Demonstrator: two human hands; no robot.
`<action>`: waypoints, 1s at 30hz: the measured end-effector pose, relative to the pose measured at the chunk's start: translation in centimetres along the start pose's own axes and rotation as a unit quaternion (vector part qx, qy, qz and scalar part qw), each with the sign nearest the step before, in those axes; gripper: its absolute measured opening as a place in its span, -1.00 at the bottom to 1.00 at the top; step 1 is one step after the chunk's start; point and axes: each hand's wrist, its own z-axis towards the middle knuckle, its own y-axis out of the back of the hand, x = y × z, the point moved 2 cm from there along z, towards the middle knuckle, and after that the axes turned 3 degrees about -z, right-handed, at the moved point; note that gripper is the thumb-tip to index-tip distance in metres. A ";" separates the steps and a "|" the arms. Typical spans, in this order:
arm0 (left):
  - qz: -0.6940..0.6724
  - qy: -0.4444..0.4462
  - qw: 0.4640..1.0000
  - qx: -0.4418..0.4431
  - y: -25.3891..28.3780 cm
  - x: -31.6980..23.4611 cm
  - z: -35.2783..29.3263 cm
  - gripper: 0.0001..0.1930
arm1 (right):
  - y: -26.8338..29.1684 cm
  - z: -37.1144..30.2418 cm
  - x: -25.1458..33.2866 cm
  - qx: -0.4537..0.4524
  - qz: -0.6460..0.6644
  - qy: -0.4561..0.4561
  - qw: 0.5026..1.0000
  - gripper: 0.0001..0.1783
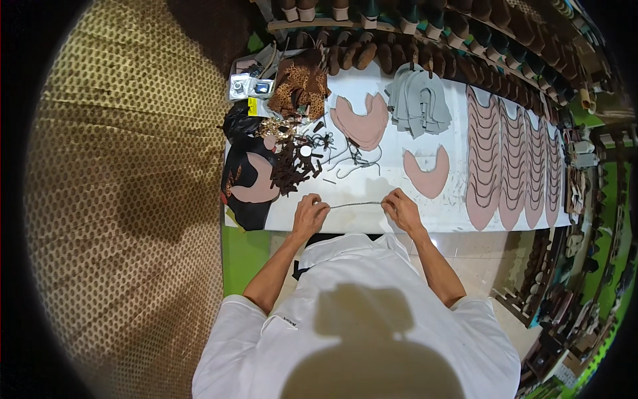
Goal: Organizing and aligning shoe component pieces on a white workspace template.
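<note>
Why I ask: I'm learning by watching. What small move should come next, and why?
Probably carry the cord toward the lone pink piece: the left hand and right hand hold it nearly straight between them, and that piece lies just beyond the right hand.

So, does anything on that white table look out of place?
Mostly the left half: dark brown strips lie in a jumbled heap, with loose grey cords straggling beside it. That looks untidy against the pink U-shaped pieces overlapped in neat columns at right.
</note>
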 end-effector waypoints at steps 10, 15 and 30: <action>-0.070 0.063 0.996 -0.013 0.6 0.5 -0.8 -0.77 | 0.0 1.2 0.9 -0.026 0.043 -0.085 0.995 -0.80; -0.133 0.127 0.983 0.001 2.2 0.7 -0.6 -0.79 | -1.6 9.4 3.5 -0.103 -0.023 0.015 0.994 -0.80; -0.208 0.191 0.949 -0.143 5.5 4.9 -2.8 -0.82 | -10.4 25.5 11.6 0.023 -0.288 0.182 0.940 -0.70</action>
